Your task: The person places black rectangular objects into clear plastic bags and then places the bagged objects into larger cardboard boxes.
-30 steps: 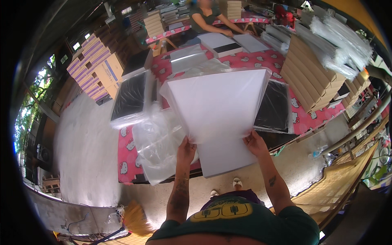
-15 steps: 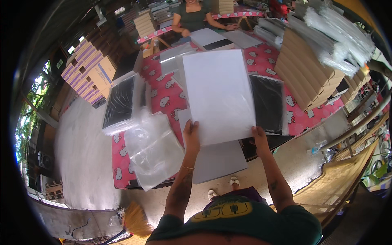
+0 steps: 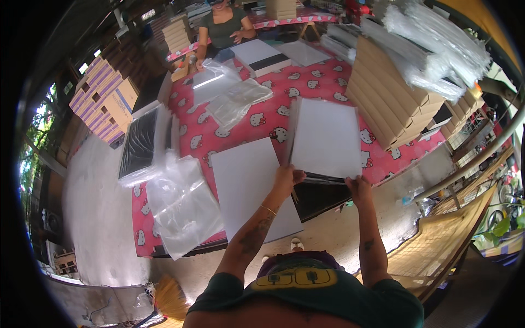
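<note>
A white sheet-like panel in a clear plastic sleeve [image 3: 326, 131] lies over a dark plastic-wrapped stack on the right half of the table. My left hand [image 3: 288, 177] is closed at its near left corner. At the near right corner, my right hand [image 3: 359, 188] pinches the edge. Left of my left hand, a larger white panel [image 3: 249, 183] rests on the table, its near end sticking out past the edge. A pile of clear plastic sleeves [image 3: 185, 199] is further left. More clear sleeves [image 3: 239, 103] lie flat at the table's middle.
The pink cartoon-print cloth [image 3: 256, 121] covers the table. Brown folded cartons [image 3: 383, 98] stand at right under clear plastic bundles [image 3: 437, 44]. Wrapped black panels [image 3: 143, 139] are stacked left, before purple-striped boxes [image 3: 104, 98]. Across the table, a person [image 3: 224, 27] touches a plastic sleeve.
My hands have carried the sleeved white panel right and lowered it onto the dark stack. The larger white panel beneath is now uncovered. The person opposite has reached to a plastic sleeve.
</note>
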{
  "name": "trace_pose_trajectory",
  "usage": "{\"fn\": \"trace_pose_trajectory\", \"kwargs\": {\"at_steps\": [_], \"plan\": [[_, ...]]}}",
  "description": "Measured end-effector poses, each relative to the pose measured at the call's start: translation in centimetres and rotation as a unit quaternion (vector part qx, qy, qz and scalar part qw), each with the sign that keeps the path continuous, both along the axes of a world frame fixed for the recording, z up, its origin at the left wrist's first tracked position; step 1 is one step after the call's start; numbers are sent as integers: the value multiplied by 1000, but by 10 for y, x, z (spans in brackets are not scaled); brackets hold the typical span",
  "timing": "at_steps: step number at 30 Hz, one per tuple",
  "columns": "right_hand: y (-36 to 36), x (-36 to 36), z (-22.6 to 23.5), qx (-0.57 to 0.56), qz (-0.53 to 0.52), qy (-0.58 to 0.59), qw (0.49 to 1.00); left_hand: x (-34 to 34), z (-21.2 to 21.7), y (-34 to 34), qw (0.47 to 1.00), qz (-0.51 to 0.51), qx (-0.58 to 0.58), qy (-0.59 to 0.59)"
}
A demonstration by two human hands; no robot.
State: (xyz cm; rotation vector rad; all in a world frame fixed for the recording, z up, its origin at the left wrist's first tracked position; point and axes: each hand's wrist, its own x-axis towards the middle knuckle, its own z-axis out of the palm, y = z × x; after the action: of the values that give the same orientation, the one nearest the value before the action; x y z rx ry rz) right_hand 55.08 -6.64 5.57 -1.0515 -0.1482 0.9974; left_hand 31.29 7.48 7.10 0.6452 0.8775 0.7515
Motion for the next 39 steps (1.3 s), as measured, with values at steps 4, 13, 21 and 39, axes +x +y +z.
{"fn": "trace_pose_trajectory", "kwargs": {"at_steps": [4, 13, 21, 39], "plan": [[3, -5, -10, -28, -28, -8, 999, -2, -14, -12, 994, 53, -52, -77], [-23, -1, -50, -206, -53, -396, 893, -166, 38, -79, 909, 97, 308, 263], [19, -138, 45, -43, 9, -593, 804, -373, 11, -113, 568, 134, 363, 726], [-7, -386, 65, 85, 429, 6, 899, -302, 58, -139, 711, 246, 479, 452]]}}
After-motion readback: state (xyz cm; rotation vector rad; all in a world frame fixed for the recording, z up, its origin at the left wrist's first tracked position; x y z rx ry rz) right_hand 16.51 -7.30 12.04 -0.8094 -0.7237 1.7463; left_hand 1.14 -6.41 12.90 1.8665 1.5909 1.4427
